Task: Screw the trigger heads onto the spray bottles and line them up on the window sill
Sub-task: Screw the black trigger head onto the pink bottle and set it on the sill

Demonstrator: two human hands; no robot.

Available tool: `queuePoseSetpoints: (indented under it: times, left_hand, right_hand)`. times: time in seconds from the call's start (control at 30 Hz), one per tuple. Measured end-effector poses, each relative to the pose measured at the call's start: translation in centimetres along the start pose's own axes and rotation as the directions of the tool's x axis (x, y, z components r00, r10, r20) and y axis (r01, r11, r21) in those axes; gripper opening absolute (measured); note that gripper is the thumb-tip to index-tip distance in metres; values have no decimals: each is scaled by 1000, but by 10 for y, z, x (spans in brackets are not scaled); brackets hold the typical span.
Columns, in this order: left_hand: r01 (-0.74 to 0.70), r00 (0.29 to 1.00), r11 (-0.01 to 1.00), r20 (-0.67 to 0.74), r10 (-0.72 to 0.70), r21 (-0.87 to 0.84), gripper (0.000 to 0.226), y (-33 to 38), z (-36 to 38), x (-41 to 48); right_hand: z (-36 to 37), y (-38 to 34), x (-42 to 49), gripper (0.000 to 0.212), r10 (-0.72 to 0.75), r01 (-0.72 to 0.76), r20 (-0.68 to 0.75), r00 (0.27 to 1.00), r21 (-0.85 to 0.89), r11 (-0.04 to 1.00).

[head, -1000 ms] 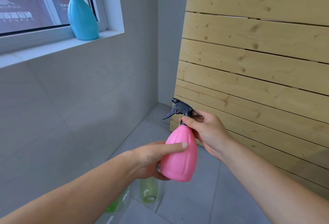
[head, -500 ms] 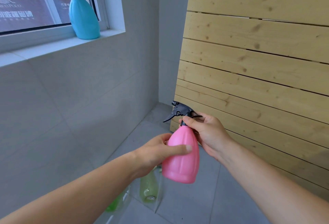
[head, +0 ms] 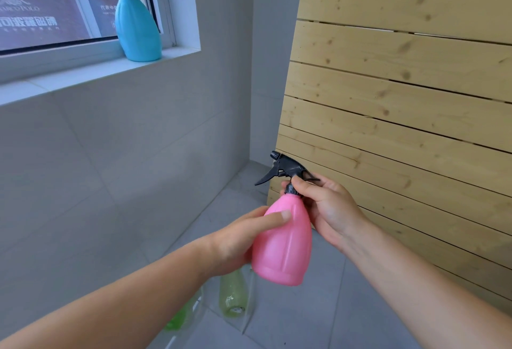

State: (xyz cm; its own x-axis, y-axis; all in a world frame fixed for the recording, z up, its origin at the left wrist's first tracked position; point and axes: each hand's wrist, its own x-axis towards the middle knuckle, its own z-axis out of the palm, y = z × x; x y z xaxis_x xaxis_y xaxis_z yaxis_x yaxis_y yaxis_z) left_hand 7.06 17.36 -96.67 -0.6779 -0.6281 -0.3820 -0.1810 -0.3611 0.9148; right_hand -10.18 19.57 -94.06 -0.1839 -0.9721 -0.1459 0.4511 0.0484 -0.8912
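Note:
A pink spray bottle (head: 282, 246) hangs in the air in front of me, upright. My left hand (head: 235, 240) wraps its body from the left. My right hand (head: 329, 207) pinches the black collar at the neck, just below the black trigger head (head: 285, 168) that sits on top, nozzle to the left. A blue spray bottle (head: 137, 27) with a teal trigger head stands on the white window sill (head: 83, 77) at the upper left, near the sill's right end.
A slatted wooden panel (head: 401, 99) leans against the wall on the right. On the grey tiled floor below my hands lie a pale green bottle (head: 232, 293) in clear wrapping and another green one (head: 180, 318).
The pink bottle has risen slightly and my left thumb has shifted on its body. My right hand stays on the collar. The view has edged towards the window.

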Motion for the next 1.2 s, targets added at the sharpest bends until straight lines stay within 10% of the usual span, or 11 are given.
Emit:
queuePoseSetpoints:
  times: [0.63, 1.03, 1.2]
  left_hand:
    - [-161, 933, 956, -278, 229, 245, 53, -1, 17, -1]
    - [-165, 906, 975, -368, 208, 145, 56, 23, -13, -16]
    - [-261, 854, 955, -427, 296, 140, 39, 51, -43, -39]
  right_hand:
    - [6, 0, 0, 13, -43, 41, -86, 995, -22, 999]
    - [14, -2, -2, 51, 40, -28, 55, 998, -211, 977]
    - [55, -1, -9, 35, -8, 116, 259, 966, -401, 909]
